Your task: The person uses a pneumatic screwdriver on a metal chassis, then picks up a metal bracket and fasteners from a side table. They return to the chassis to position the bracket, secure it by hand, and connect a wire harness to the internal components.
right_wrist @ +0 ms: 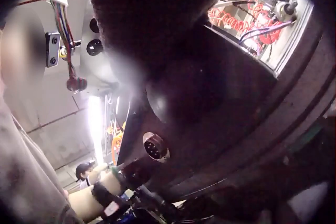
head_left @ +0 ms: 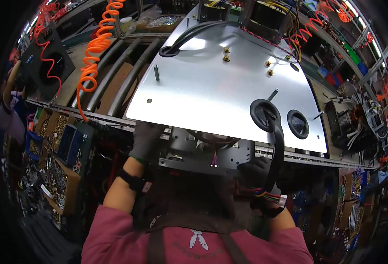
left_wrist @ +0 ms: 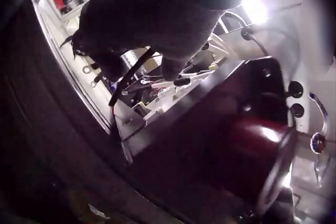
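A black metal panel (head_left: pixel 202 163) with small holes sits low under the front edge of a large silver metal plate (head_left: pixel 211 97). My gloved right hand (head_left: pixel 256 169) grips the panel's right side, its fingers over the edge. In the right wrist view a round multi-pin socket (right_wrist: pixel 155 147) shows on the dark panel near that hand. My gloved left hand (head_left: pixel 146 140) is at the panel's left end, its fingers partly hidden below the plate. In the left wrist view its fingertips are close to a black cable (left_wrist: pixel 131 77) and white wires; I cannot tell what they hold.
A thick black cable (head_left: pixel 278 154) drops through a grommet in the plate and ends in a white connector (head_left: pixel 282 201) above my right wrist. Metal posts stand on the plate. Rollers (head_left: pixel 128 75) and a coiled orange hose (head_left: pixel 98 46) are at left, with hardware bins (head_left: pixel 66 176) below.
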`<state>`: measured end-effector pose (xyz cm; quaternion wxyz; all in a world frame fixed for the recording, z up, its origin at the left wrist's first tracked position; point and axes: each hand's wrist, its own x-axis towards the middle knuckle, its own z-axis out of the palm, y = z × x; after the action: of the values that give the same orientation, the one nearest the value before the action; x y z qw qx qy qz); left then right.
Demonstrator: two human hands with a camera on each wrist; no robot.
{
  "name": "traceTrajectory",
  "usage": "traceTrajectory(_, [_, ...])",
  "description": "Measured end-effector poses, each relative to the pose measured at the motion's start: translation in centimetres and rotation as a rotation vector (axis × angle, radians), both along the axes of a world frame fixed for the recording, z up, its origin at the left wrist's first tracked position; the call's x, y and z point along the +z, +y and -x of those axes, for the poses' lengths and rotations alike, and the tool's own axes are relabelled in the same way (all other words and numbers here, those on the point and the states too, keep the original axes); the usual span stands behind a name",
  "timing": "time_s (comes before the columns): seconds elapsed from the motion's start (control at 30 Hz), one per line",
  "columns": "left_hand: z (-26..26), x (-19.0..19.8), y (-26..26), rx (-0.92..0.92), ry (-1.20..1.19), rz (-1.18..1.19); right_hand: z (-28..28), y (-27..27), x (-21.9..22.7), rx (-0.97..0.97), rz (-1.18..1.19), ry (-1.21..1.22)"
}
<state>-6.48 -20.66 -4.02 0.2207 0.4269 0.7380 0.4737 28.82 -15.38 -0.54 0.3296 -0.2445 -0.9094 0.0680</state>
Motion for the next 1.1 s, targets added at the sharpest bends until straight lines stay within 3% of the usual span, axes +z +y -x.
traceTrajectory(0.07, [1.6,-5.1,1.9,0.001,0.304,-0.034,0.0,-0.3,0.6,-0.024,-0.006,0.009])
traceTrajectory(0.13, [3.9,-10.1,3.2,0.049,0.55,-0.23,-0.4,-1.2,0.4,-0.023,0.038,-0.017])
traceTrajectory(0.17, [4.4,-8.1,2.8,0.097,0.587,-0.37,-0.3,-1.8,0.4,-0.08,0.246,0.026])
traceTrajectory(0.23, [6.1,-2.0,1.9,0.141,0.119,-0.438,-0.1,-1.5,2.3,-0.036,0.172,-0.096])
traceTrajectory(0.3, [8.4,2.0,0.4,0.308,0.809,-0.245,0.2,-0.7,4.3,0.087,0.037,-0.196])
traceTrajectory(0.37, [7.5,6.2,0.1,0.155,0.628,-0.365,0.7,-1.1,3.3,-0.035,0.113,-0.141])
traceTrajectory(0.4, [7.1,6.6,0.1,0.168,0.497,-0.251,0.9,-1.1,3.0,-0.064,0.128,-0.121])
traceTrajectory(0.47, [9.4,1.9,0.2,0.091,0.529,-0.312,1.3,-1.4,3.5,-0.02,0.178,-0.158])
traceTrajectory(0.57, [8.9,-1.9,-1.4,0.073,0.601,-0.127,1.1,-0.8,2.6,0.175,0.21,-0.123])
traceTrajectory(0.63, [4.8,2.0,-4.8,0.084,0.386,0.191,1.9,-0.8,2.6,0.15,0.162,-0.267])
traceTrajectory(0.7, [2.3,1.4,-7.4,0.18,-0.042,-0.169,2.6,-0.4,2.2,0.131,0.055,-0.503])
traceTrajectory(0.77, [-0.7,1.3,-9.5,0.342,0.112,-0.18,3.0,0.4,2.2,0.23,-0.097,-0.402])
traceTrajectory(0.83, [-4.3,2.0,-10.0,0.344,0.322,-0.186,3.2,1.7,1.7,0.349,-0.251,-0.313])
traceTrajectory(0.9, [-7.0,1.3,-8.9,0.242,0.134,-0.206,3.1,2.8,1.3,0.332,-0.148,-0.42])
traceTrajectory(0.97, [-8.6,0.4,-7.1,0.323,0.156,-0.379,2.6,4.1,-1.1,0.362,-0.191,-0.347])
traceTrajectory(1.0, [-8.2,0.1,-7.5,0.333,0.168,-0.351,2.5,4.3,-2.2,0.377,-0.167,-0.327])
traceTrajectory(1.1, [-7.2,2.0,-8.3,0.303,0.13,-0.274,3.3,1.9,-0.2,0.263,0.017,-0.54])
